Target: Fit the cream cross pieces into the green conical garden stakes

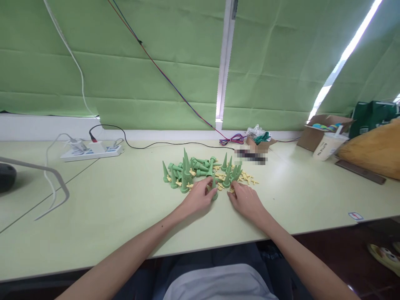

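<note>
My left hand (200, 195) is closed around a green plant watering spike (214, 189), which stands point up on the table. My right hand (246, 201) is just to the right, its thumb and fingers pinched on a small yellow valve (231, 190), mostly covered by the fingertips. Beyond the hands are several more green spikes, some upright like this spike (183, 183) on the left, others lying in a heap (200, 164). Loose yellow valves (246, 178) are scattered at the heap's right side, and a few sit beside or on the upright spikes.
A white power strip (93, 151) with cables lies at the back left, near a grey bent metal bar (59, 179). Toward the back right are a small open box (261, 143), a larger cardboard box (309, 137), a drink cup (328, 146) and a dark flat bar (361, 171).
</note>
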The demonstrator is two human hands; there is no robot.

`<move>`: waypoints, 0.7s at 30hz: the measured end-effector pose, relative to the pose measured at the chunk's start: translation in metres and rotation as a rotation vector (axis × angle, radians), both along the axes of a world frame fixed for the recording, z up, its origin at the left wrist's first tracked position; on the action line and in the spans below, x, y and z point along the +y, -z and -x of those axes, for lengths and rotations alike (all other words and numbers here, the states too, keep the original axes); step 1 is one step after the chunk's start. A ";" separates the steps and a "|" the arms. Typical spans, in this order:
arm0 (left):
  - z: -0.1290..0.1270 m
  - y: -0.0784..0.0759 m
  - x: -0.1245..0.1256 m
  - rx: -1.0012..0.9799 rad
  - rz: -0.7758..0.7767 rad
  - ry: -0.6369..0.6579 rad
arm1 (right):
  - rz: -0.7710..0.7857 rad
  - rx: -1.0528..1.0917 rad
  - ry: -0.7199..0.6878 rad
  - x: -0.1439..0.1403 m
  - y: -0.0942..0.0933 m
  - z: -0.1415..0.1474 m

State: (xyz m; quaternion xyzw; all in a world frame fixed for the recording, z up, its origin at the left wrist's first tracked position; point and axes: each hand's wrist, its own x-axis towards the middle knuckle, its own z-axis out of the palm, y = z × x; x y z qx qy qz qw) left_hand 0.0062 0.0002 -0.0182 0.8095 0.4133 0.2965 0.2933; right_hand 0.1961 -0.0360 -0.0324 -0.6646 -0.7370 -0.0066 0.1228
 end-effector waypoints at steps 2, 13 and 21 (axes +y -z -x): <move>0.000 0.000 0.000 -0.018 0.005 0.000 | 0.002 0.014 0.007 0.001 0.002 0.000; -0.001 0.001 0.003 -0.033 0.013 0.014 | -0.028 0.086 -0.066 0.004 0.008 -0.002; -0.001 0.005 0.006 -0.042 0.007 0.014 | -0.039 0.116 -0.143 0.002 0.006 -0.001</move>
